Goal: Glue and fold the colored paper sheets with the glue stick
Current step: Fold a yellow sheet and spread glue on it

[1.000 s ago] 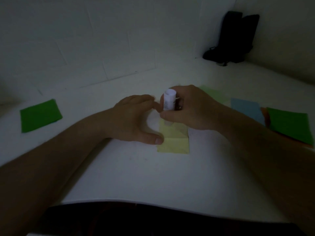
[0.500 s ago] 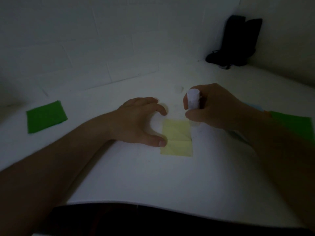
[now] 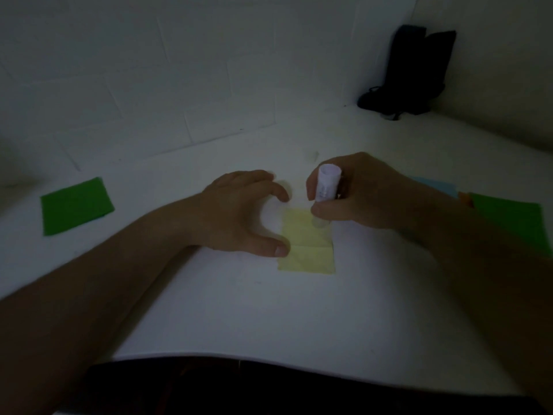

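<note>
- Here, the right hand [image 3: 368, 196] is gripping the glue stick [image 3: 326, 184], its fingers and thumb curling round the white tube, which is standing nearly upright with its top leaning slightly left.
- The tube's lower end is pressing on the far right part of the yellow paper sheet [image 3: 308, 244]; the tip itself is blurred.
- The yellow sheet is lying flat at the middle of the white counter [image 3: 254, 310], showing a crease running across it left to right.
- The left hand [image 3: 239, 214] is spreading in an open arch just left of the sheet, holding nothing; its thumb is touching the sheet's left edge and its fingertips are resting on the counter beyond the far left corner.
- A green sheet [image 3: 76, 205] is lying well apart at the far left of the counter.
- At the right, a stack of sheets is showing behind the right forearm: a green one [image 3: 508, 223] on top, with an orange edge [image 3: 465, 199] and a blue sheet [image 3: 434, 185] peeking out.
- A dark object [image 3: 410, 73] is standing in the far right corner against the wall.
</note>
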Tool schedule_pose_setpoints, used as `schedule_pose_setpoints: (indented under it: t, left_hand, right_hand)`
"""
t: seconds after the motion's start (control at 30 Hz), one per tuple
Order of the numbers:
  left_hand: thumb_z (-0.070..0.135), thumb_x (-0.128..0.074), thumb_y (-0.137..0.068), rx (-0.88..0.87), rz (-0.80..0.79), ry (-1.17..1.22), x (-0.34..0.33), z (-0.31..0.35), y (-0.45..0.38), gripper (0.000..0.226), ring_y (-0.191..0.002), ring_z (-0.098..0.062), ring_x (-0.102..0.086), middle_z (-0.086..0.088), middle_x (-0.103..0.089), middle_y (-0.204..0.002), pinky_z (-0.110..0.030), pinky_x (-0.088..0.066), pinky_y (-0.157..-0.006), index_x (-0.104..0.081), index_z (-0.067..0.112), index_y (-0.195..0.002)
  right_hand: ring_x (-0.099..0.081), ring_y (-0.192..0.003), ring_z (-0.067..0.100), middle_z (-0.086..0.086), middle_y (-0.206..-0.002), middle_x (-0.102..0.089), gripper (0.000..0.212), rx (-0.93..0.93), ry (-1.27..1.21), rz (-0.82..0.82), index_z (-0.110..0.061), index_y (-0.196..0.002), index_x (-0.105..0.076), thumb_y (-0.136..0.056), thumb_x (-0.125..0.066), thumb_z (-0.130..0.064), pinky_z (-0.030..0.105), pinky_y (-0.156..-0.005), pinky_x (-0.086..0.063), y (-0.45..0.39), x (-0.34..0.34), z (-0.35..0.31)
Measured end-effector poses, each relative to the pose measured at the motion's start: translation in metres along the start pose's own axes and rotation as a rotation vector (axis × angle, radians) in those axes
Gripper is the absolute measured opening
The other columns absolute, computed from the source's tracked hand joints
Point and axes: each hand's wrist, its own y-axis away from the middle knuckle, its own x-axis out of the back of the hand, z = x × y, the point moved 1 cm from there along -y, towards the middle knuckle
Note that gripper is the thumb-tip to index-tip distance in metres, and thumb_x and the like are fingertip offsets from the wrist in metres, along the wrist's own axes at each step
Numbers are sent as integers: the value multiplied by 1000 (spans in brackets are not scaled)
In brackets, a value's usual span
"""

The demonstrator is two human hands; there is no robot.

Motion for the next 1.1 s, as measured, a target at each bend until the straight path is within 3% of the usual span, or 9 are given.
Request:
schedule_pose_setpoints:
  t: [0.13, 0.27, 0.33, 0.43, 0.63, 0.73, 0.9, 0.97, 1.1]
  left_hand:
    - [96, -50, -51, 5, -23, 0, 3, 3, 2, 99, -153, -12, -17, 6, -23, -165, -31, -13, -121, -37, 52, -140]
    - [98, -49, -51, 7, -24, -7, 3, 3, 1, 99, -153, -16, -17, 6, -24, -165, -37, -16, -124, -35, 54, -139]
    - [98, -49, -51, 4, -24, -9, 3, 3, 0, 99, -153, -16, -18, 6, -24, -165, -38, -16, -124, -35, 54, -138]
    - [96, -50, -51, 4, -16, -8, 3, 4, 1, 99, -152, -15, -19, 6, -26, -164, -35, -16, -122, -37, 52, -139]
    - [95, -50, -51, 12, -23, -3, 3, 4, 0, 99, -151, -15, -20, 8, -25, -163, -30, -16, -116, -37, 52, -140]
    - [96, -49, -51, 6, -22, -6, 2, 3, 0, 99, -152, -16, -20, 6, -25, -164, -31, -16, -119, -36, 53, -140]
    - [97, -50, -51, 19, -29, -22, 1, 0, -1, 99, -153, -17, -18, 6, -23, -166, -36, -16, -124, -34, 55, -139]
    - [97, -50, -51, 11, -28, -15, 1, 1, -1, 98, -153, -16, -18, 6, -23, -166, -34, -15, -122, -35, 55, -139]
    - [98, -49, -51, 3, -25, -17, 2, 1, 0, 100, -153, -16, -18, 5, -23, -166, -34, -15, -123, -35, 54, -140]
  right_hand:
    - [-67, -73, 5, -12, -73, -67, 43, -39, 28, -42, -51, -64, -63, -81, -80, -16, 29, -72, -51, 4, 9, 6]
    - [-66, -71, 13, -10, -71, -64, 31, -28, -55, 93, -29, -63, -62, -79, -76, -8, 31, -69, -54, -1, 9, 7]
    - [-66, -71, 11, -11, -73, -64, 24, -6, -56, 223, -27, -63, -60, -79, -76, -17, 27, -68, -51, -8, 2, 8]
    - [-66, -72, 12, -10, -75, -65, 16, 0, -24, 225, -32, -63, -58, -74, -70, -34, 30, -66, -51, -15, -12, 6]
    - [-58, -76, 3, -13, -77, -59, 19, 78, 191, 148, -30, -71, -54, -79, -70, -24, 13, -65, -37, -20, -18, 9]
    - [-59, -73, 2, -15, -75, -59, 19, 17, 162, 202, -39, -72, -55, -77, -71, -31, 22, -64, -39, -18, -13, 6]
    - [-68, -78, 12, -6, -81, -69, 22, 64, 61, 93, -44, -68, -60, -77, -75, -30, 33, -71, -53, -10, -10, 2]
    - [-65, -75, 9, -9, -79, -66, 11, 25, 115, 101, -41, -70, -60, -75, -69, -39, 32, -69, -51, -10, -6, 10]
    - [-63, -71, 5, -14, -74, -63, 19, 17, 1, 126, -26, -72, -62, -82, -76, -19, 23, -68, -49, -6, 1, 14]
